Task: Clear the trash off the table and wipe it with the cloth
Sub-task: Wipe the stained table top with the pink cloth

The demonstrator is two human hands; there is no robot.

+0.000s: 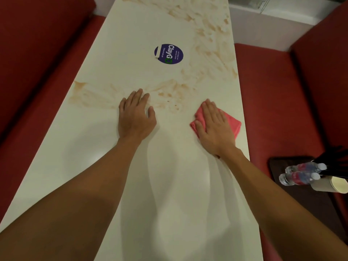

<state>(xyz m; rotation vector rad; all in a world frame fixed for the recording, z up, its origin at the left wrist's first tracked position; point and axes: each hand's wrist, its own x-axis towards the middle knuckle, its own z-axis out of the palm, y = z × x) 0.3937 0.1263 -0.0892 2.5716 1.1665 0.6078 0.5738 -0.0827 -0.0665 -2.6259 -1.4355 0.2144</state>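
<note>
Right grip (214, 127) flat, pressing cloth (235, 123) | left grip (136, 117) flat on table (130, 34)

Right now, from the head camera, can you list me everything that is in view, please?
table: one, off-white, centre
stains: many, brown, middle and far right of table
sticker: one, purple, mid-table
cloth: one, pink, near table's right edge
seats: two, red, either side of table
tray: one, dark, on right seat
bottles: two, clear with white caps, on tray
cup: one, beige, lying beside bottles
left hand: one, flat on table
right hand: one, flat on cloth
</note>
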